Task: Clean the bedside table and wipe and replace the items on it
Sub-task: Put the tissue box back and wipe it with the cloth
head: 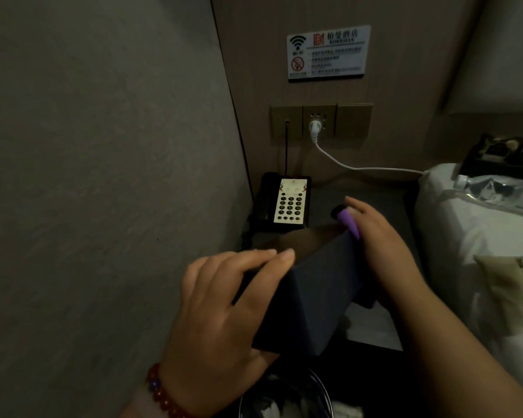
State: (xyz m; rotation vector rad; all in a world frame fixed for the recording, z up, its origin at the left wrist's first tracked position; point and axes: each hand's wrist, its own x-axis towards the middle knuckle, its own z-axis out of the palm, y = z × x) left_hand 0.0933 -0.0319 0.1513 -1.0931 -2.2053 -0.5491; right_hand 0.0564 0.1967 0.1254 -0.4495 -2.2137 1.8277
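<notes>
A: Where is the dark box?

B: In the lower middle of the frame, below the telephone. It is tilted. The left hand grasps it, with the fingers laid over its upper edge and the palm against its side.

A: And the right hand?

B: It is right of centre, at the far corner of the box. Its fingers are closed around a purple object with a dark tip, and this object lies against the box edge. What the object is, I cannot tell.

A: The telephone stands on the bedside table?

B: Yes, at the table's left side, close to the grey wall.

A: What else is there?

B: A sign at the upper centre, a white plug in the socket below it, a bed at the right edge, and a bin at the bottom. A bead bracelet is on the left wrist.
</notes>
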